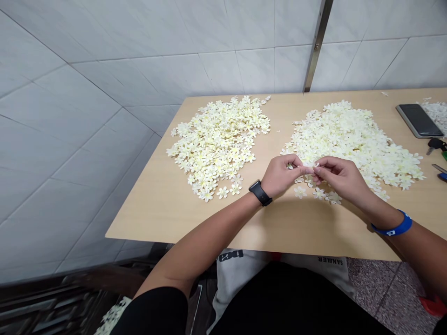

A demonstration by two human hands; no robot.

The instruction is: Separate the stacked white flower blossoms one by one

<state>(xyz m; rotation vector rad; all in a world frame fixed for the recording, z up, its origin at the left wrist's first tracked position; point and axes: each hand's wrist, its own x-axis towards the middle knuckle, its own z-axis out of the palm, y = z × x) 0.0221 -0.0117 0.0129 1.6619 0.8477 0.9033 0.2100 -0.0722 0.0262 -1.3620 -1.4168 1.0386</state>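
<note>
My left hand (pixel 284 174), with a black watch (pixel 260 192) on its wrist, pinches a small white flower (pixel 309 164). Fingertip to fingertip with it, my right hand (pixel 337 174) grips the same flower from the other side; a blue wristband (pixel 394 225) circles that wrist. Fingers cover most of the flower. Both hands are over the near edge of the right pile of pale artificial flowers (pixel 349 135). Several loose flowers (pixel 319 193) lie just below them on the table. Left of my hands spreads a second pile of cream flowers (pixel 220 139) with yellowish centres.
The light wooden table (pixel 157 204) stands against a tiled wall (pixel 209 28). Towards the right edge lie a phone (pixel 418 120), a key (pixel 435 144), a blue-handled tool (pixel 442 176) and a heap of small white pieces (pixel 437 114). More flowers (pixel 113 316) show low at the left.
</note>
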